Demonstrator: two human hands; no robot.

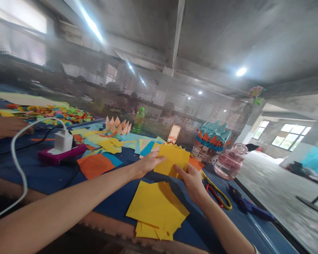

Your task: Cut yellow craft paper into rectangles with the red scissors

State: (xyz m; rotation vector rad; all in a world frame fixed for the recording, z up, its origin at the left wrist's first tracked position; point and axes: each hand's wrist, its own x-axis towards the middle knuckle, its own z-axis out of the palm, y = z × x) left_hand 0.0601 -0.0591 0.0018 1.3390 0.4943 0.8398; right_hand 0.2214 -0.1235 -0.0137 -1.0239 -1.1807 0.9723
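My left hand (148, 164) grips the left edge of a yellow sheet of paper (172, 158), thumb in front. On the lower right of the same sheet, my right hand (192, 178) pinches it with the thumb across its face. The sheet is held up above the table, tilted toward me. Below it, near the front edge, lies a loose stack of yellow paper sheets (157, 204). Scissors with yellow and red handles (219, 195) rest to the right of my right hand. An orange paper piece (196, 163) shows partly behind the sheet.
On the blue table (106, 194) are a purple power strip (53, 157) with a white charger (63, 141), a green bottle (140, 120), folded-paper crowns (119, 126), a pink glass jar (229, 162) and a blue glue gun (250, 204). Another person's hand (7, 127) is at left.
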